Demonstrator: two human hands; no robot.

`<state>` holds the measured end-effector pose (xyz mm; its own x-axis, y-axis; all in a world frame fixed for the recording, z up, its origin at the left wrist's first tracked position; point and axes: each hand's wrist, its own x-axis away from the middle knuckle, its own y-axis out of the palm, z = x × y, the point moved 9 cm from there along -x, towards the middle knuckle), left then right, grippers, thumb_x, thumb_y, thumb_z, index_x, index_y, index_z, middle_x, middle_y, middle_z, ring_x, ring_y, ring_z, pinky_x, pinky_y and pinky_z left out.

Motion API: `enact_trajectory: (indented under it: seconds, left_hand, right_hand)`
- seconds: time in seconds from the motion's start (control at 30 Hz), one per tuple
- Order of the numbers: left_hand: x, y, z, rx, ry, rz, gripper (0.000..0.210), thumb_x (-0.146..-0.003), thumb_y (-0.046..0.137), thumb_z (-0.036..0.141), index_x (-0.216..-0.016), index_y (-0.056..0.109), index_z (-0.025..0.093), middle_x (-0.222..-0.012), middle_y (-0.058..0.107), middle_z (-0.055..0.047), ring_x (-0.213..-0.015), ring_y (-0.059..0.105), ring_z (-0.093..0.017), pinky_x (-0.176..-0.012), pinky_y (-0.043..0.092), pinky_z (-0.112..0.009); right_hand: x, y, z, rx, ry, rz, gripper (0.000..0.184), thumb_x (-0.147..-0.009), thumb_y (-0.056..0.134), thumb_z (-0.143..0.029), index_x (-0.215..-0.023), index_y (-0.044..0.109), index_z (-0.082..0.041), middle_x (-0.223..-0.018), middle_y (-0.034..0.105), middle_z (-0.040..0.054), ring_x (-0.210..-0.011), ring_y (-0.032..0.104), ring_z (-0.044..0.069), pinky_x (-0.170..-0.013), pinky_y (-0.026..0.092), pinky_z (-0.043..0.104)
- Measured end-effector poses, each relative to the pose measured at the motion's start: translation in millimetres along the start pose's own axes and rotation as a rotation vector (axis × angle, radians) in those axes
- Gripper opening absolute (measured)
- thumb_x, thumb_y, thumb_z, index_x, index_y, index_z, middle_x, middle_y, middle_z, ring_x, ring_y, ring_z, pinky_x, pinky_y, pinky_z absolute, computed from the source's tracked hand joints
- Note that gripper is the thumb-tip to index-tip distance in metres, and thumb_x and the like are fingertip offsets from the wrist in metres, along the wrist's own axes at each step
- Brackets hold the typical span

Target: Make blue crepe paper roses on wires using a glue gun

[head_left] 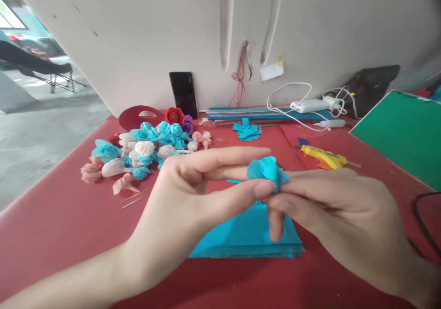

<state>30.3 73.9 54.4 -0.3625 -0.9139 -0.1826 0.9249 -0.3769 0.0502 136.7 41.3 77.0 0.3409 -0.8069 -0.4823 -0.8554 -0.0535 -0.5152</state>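
Head view: I see my left hand (182,203) and right hand (344,212) both pinched closed on a blue flower (263,168), just right of frame centre, above blue sheets (241,244) on the red table (206,286).

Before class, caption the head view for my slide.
Left hand and right hand hold a bunched blue piece above blue sheets.

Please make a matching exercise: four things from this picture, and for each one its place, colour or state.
1. folded blue piece
2. blue sheets
3. black phone
4. glue gun

A. leaning against the wall
B. held by the left hand and right hand
C. yellow, lying on the table
D. stacked below the hands

Right pairs: 1-B, 2-D, 3-A, 4-C
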Motion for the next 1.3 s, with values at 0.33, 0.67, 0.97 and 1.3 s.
enact_trajectory:
  seconds: [0.33,0.67,0.97,1.3]
  left_hand:
    - [2.4,3.6,-1.8,-0.022,0.018,-0.125,0.015,-0.078,0.068,0.022,-0.090,0.072,0.030,-0.094,0.073,0.011,-0.081,0.069,-0.007,-0.073,0.055,-0.008]
    - [-1.6,8.9,6.4,0.023,0.105,-0.131,0.014,-0.078,0.067,0.013,-0.079,0.073,0.025,-0.087,0.071,0.013,-0.083,0.065,0.000,-0.082,0.049,-0.004]
    - [-0.5,4.3,6.5,-0.021,0.128,-0.100,0.015,-0.078,0.066,0.016,-0.077,0.072,0.030,-0.087,0.070,0.017,-0.084,0.065,0.001,-0.078,0.051,-0.002]
    - [-1.5,6.7,6.5,-0.035,0.151,-0.120,0.017,-0.080,0.065,0.015,-0.078,0.072,0.031,-0.081,0.070,0.016,-0.079,0.066,0.001,-0.075,0.052,-0.001]
  right_hand:
    - [4.0,-3.5,1.8,0.004,0.026,0.004,0.033,-0.090,0.056,-0.028,-0.059,0.057,-0.018,-0.054,0.059,-0.0097,-0.048,0.052,-0.001,-0.049,0.041,0.007]
    - [-1.1,3.0,3.3,-0.055,0.030,-0.046,0.033,-0.090,0.054,-0.026,-0.059,0.058,-0.016,-0.051,0.056,-0.0075,-0.044,0.049,0.000,-0.044,0.038,0.005]
    - [2.1,4.2,2.7,-0.039,0.072,-0.053,0.028,-0.088,0.055,-0.018,-0.061,0.058,-0.019,-0.050,0.056,-0.0115,-0.041,0.044,-0.002,-0.041,0.035,0.006]
    - [1.9,2.1,4.9,0.005,0.082,-0.035,0.027,-0.088,0.055,-0.019,-0.061,0.059,-0.020,-0.049,0.056,-0.0106,-0.041,0.046,-0.001,-0.040,0.035,0.007]
